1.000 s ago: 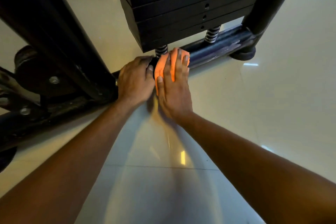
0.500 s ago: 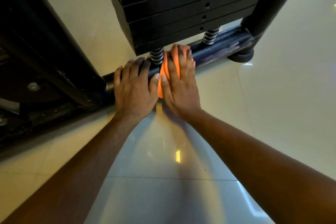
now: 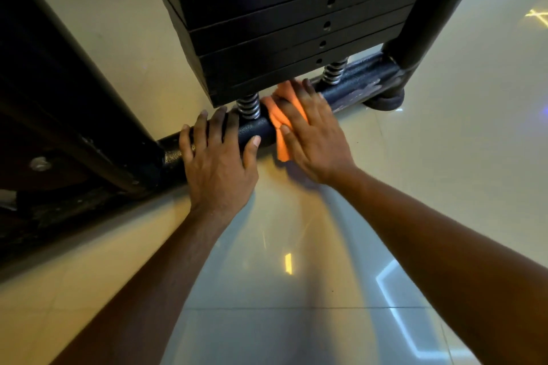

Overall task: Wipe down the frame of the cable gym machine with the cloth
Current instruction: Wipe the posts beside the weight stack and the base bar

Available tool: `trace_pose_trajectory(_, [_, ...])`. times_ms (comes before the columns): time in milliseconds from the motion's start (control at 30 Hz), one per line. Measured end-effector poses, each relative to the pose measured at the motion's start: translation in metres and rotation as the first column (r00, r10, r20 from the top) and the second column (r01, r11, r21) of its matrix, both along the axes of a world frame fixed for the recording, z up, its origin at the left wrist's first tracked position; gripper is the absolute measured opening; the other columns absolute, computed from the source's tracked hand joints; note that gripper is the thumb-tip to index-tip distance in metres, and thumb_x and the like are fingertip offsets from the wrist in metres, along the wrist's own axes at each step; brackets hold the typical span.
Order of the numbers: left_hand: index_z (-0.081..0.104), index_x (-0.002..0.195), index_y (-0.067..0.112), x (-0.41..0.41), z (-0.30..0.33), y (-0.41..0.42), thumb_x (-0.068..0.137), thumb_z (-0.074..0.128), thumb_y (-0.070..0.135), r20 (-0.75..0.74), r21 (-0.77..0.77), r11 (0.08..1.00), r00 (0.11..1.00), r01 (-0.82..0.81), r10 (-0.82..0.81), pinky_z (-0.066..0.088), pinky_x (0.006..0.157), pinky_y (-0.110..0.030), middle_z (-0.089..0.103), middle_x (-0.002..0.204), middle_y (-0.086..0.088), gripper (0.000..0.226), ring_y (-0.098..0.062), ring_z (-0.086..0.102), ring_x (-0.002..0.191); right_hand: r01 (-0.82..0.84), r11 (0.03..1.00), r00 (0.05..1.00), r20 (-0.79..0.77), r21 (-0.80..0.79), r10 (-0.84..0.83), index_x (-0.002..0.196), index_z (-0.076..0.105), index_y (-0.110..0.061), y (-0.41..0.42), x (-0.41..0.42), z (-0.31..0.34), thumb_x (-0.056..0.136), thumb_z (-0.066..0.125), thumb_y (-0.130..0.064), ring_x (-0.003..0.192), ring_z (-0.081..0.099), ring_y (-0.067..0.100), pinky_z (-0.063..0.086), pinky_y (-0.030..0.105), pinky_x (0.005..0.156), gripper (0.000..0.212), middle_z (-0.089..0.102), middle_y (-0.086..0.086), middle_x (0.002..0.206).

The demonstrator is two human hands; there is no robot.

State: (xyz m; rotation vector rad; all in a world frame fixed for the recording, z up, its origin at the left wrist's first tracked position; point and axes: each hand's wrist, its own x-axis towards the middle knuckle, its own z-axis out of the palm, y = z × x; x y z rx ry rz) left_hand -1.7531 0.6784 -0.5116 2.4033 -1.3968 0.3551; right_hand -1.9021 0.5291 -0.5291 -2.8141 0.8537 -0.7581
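Cloth (image 3: 281, 115), orange and soft, is lying bunched over the low round bar of the machine frame (image 3: 355, 83), between two coiled springs under the weight stack (image 3: 296, 24). I am pressing it down with my right hand (image 3: 311, 139), fingers straight and spread flat across it. It is looking light and limp, so I judge it is needing a flat palm on top, or a fold pinched at its loose lower edge, to keep from slipping on the smooth painted tube. My left hand (image 3: 219, 163) is resting open on the same bar just beside it, fingers draped over the top, bracing. Glossy tiled floor (image 3: 296, 275) is spreading below my arms.
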Motion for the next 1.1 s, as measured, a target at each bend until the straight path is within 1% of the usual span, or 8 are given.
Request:
trace_pose_trajectory(133, [0.045,0.158,0.017,0.001,0.000,0.001,0.111,0.042,0.056,0.010,0.001,1.000,1.000,0.007,-0.007,0.016,0.129,-0.058,0.042,0.168,-0.009,0.061,-0.033,0.028,0.160,0.160,0.986,0.986,0.032,0.042,-0.161,0.173,0.025,-0.028,-0.007,-0.009,0.003,0.118,0.032,-0.041,0.168,0.011,0.028,0.007,0.051,0.137,0.057,0.016,0.010,0.181])
trace_pose_trajectory(267, [0.045,0.158,0.017,0.000,-0.003,0.000,0.110,0.044,0.054,0.020,-0.008,1.000,1.000,-0.008,0.008,0.018,0.128,-0.059,0.042,0.168,-0.008,0.060,-0.033,0.029,0.159,0.000,0.999,1.000,-0.015,0.034,0.001,0.174,0.020,-0.023,0.024,0.013,0.004,0.119,0.035,-0.041,0.169,-0.004,0.029,0.003,0.055,0.136,0.060,0.006,0.008,0.183])
trace_pose_trajectory(333, [0.044,0.158,0.017,-0.002,-0.004,0.001,0.111,0.045,0.052,0.021,-0.017,1.000,1.000,-0.014,0.014,0.018,0.128,-0.059,0.042,0.168,-0.009,0.059,-0.033,0.030,0.159,-0.038,0.999,0.999,-0.025,0.012,0.038,0.174,0.024,-0.022,0.019,0.007,0.007,0.119,0.038,-0.041,0.169,0.003,0.031,0.008,0.054,0.137,0.060,0.012,0.009,0.182])
trace_pose_trajectory(467, [0.035,0.165,0.014,-0.012,-0.006,0.010,0.111,0.048,0.044,0.026,-0.025,1.000,1.000,0.005,-0.004,0.015,0.131,-0.056,0.035,0.172,-0.010,0.063,-0.033,0.024,0.162,0.065,0.997,0.998,-0.025,0.048,-0.064,0.174,0.022,-0.031,-0.002,-0.020,0.013,0.117,0.040,-0.043,0.168,0.010,0.031,0.028,0.054,0.132,0.061,0.014,0.005,0.182])
trace_pose_trajectory(567, [0.028,0.169,0.014,-0.019,-0.011,0.025,0.110,0.049,0.042,0.042,0.013,0.997,0.996,0.080,-0.081,0.012,0.133,-0.057,0.027,0.176,-0.011,0.068,-0.032,0.018,0.165,0.079,0.985,0.997,-0.037,0.151,-0.074,0.174,0.016,-0.038,0.001,-0.032,0.021,0.117,0.040,-0.043,0.168,0.011,0.027,0.043,0.050,0.123,0.061,0.007,-0.003,0.183])
trace_pose_trajectory(700, [0.035,0.166,0.013,-0.039,-0.013,0.030,0.112,0.048,0.034,0.048,0.004,0.967,0.966,0.254,-0.254,0.019,0.132,-0.057,0.037,0.171,-0.009,0.059,-0.029,0.028,0.162,0.045,0.976,0.999,-0.004,0.213,-0.045,0.173,0.015,-0.041,0.003,-0.050,0.024,0.118,0.036,-0.045,0.168,0.014,0.026,0.038,0.037,0.120,0.059,0.003,-0.007,0.183])
trace_pose_trajectory(900, [0.038,0.163,0.008,-0.056,0.012,-0.028,0.112,0.049,0.030,-0.006,-0.053,0.911,0.912,0.408,-0.409,0.025,0.131,-0.053,0.043,0.165,-0.012,0.057,-0.030,0.034,0.158,0.172,0.930,0.977,0.063,0.326,-0.203,0.172,0.022,-0.037,-0.009,-0.080,0.018,0.117,0.035,-0.051,0.154,0.043,0.028,0.047,0.037,0.112,0.058,0.013,-0.001,0.182])
trace_pose_trajectory(1100, [0.048,0.153,0.002,-0.049,0.024,-0.101,0.106,0.051,0.022,-0.176,0.017,0.963,0.948,0.271,-0.263,0.036,0.122,-0.053,0.053,0.154,-0.020,0.051,-0.040,0.050,0.142,0.220,0.902,0.945,0.148,0.372,-0.292,0.173,0.021,-0.033,-0.019,-0.067,0.016,0.117,0.037,-0.048,0.166,0.019,0.025,0.039,0.036,0.119,0.060,0.002,-0.001,0.183])
